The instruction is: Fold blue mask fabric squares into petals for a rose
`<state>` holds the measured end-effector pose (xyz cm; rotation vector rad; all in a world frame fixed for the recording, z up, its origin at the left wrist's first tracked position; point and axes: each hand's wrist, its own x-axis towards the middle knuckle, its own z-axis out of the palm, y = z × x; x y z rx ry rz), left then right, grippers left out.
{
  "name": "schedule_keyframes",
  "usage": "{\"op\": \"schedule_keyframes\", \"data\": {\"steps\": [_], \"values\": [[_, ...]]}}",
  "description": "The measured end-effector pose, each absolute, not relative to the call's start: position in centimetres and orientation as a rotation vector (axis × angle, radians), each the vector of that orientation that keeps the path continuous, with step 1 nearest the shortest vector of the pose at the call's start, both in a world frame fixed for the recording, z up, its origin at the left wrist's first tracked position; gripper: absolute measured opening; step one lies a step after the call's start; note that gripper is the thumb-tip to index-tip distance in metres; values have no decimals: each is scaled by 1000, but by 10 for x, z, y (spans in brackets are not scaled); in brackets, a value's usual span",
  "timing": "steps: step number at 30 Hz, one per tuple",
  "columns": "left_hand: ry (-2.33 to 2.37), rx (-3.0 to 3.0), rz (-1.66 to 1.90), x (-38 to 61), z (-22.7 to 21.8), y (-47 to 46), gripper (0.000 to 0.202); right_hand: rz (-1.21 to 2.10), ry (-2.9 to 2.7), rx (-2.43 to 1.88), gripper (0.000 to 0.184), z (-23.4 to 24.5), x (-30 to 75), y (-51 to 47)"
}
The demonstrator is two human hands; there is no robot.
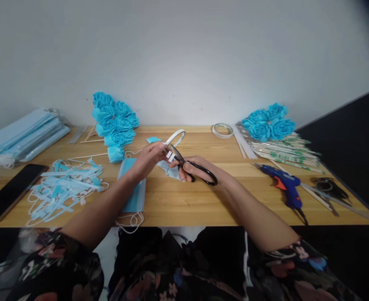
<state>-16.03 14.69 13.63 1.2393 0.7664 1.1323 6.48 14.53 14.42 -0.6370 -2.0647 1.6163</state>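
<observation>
My right hand [193, 166] grips black-handled scissors [199, 169], whose blades point up and left toward a white strip [175, 136]. My left hand [149, 157] pinches that curved white strip together with a piece of blue face mask [170, 169] that hangs between both hands, just above the wooden table [203, 200]. A flat blue mask [133, 188] lies on the table beneath my left forearm, its ear loops trailing over the front edge.
A stack of blue masks [24, 136] and a black phone [11, 190] lie at the left, beside a pile of cut mask strips [65, 184]. Blue fabric flowers [113, 123] stand behind, more flowers [268, 121] at right on wrapped sticks [284, 150]. Tape roll [222, 129], blue glue gun [284, 184].
</observation>
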Motion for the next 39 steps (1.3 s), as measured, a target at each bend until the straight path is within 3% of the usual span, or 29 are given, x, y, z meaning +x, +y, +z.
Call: {"op": "schedule_keyframes", "data": {"steps": [11, 21, 39], "values": [[871, 1551, 1048, -165, 131, 142, 48, 1610, -2076, -561, 75, 146, 64, 146], [847, 1553, 987, -158, 131, 139, 54, 1703, -1951, -455, 66, 142, 59, 144], [873, 1646, 934, -158, 137, 140, 45, 1782, -1734, -502, 67, 133, 55, 145]]}}
